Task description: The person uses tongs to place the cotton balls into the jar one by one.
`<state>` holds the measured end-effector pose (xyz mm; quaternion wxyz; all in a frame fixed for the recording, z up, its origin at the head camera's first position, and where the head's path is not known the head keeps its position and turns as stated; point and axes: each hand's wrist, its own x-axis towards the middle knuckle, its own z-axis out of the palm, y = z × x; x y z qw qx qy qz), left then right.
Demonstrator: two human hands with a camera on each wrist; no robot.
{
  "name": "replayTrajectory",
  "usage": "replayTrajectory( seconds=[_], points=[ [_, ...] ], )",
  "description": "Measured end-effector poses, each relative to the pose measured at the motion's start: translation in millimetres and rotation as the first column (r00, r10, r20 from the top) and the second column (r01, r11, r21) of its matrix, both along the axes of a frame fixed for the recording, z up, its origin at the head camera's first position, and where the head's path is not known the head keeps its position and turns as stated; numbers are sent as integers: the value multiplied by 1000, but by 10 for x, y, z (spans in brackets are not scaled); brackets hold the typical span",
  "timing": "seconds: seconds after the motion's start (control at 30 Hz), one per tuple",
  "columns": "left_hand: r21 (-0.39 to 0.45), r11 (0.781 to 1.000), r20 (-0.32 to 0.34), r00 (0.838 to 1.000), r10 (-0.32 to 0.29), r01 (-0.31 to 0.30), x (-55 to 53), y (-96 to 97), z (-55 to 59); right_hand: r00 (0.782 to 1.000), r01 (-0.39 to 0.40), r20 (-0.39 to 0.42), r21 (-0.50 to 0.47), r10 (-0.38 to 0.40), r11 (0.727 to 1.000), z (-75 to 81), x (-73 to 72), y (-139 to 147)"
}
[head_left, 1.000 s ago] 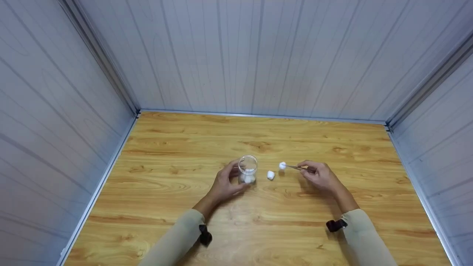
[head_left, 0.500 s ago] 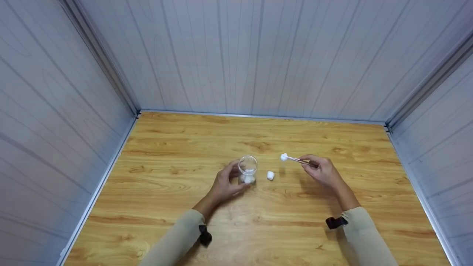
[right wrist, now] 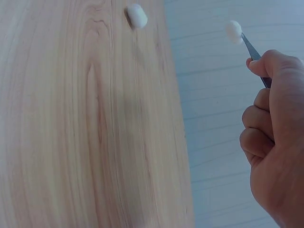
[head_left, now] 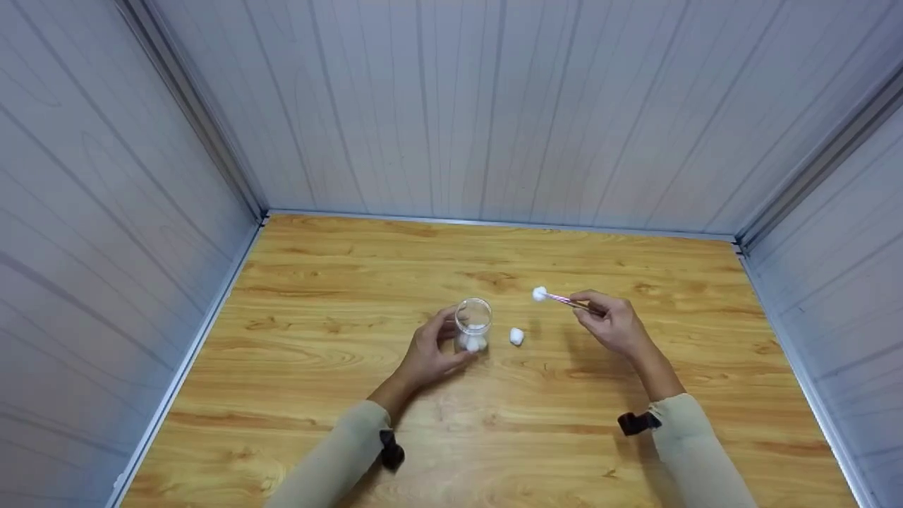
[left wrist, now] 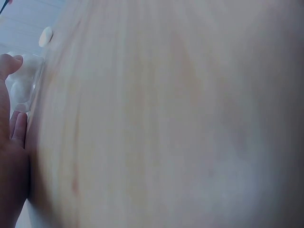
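My left hand (head_left: pixel 432 348) grips a clear glass jar (head_left: pixel 473 317) that stands on the wooden table, thumb on the near side and fingers round the far side. Several white cotton balls (head_left: pixel 472 343) lie at the jar's bottom. To the right of the jar, a single cotton ball (head_left: pixel 517 336) rests on the table; the right wrist view shows this loose cotton ball (right wrist: pixel 137 16) too. My right hand (head_left: pixel 612 323) pinches metal tweezers (right wrist: pixel 253 51) between thumb and index finger. Held up in the tweezers' tips, above the table, is another cotton ball (head_left: pixel 540 293).
The wooden tabletop (head_left: pixel 338 275) is bounded by a white panel wall (head_left: pixel 458 106) at the back. Further panels stand on the left (head_left: pixel 92 212) and the right (head_left: pixel 839 296). A black wrist camera (head_left: pixel 638 423) sits on the right sleeve, another black camera (head_left: pixel 391 450) on the left.
My right hand has raised the tweezers and their cotton ball off the table, moving slightly toward the back wall. The left hand and the jar have stayed in place.
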<state>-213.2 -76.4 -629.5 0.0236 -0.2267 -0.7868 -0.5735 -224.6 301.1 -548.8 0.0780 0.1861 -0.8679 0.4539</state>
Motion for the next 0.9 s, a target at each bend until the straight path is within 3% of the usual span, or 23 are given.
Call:
replayTrajectory(
  seconds=[0.33, 0.73, 0.9],
  points=[
    [15, 1000, 6, 1000, -10, 10, 19, 2, 15, 996, -32, -84, -18, 30, 999, 22, -25, -100],
    [16, 1000, 52, 999, -4, 4, 22, 5, 38, 991, -68, -118, -25, 65, 997, 88, -38, -234],
    [-3, 1000, 43, 999, -1, 1, 23, 0, 34, 992, -75, -107, -37, 70, 997, 137, -37, -302]
  ],
)
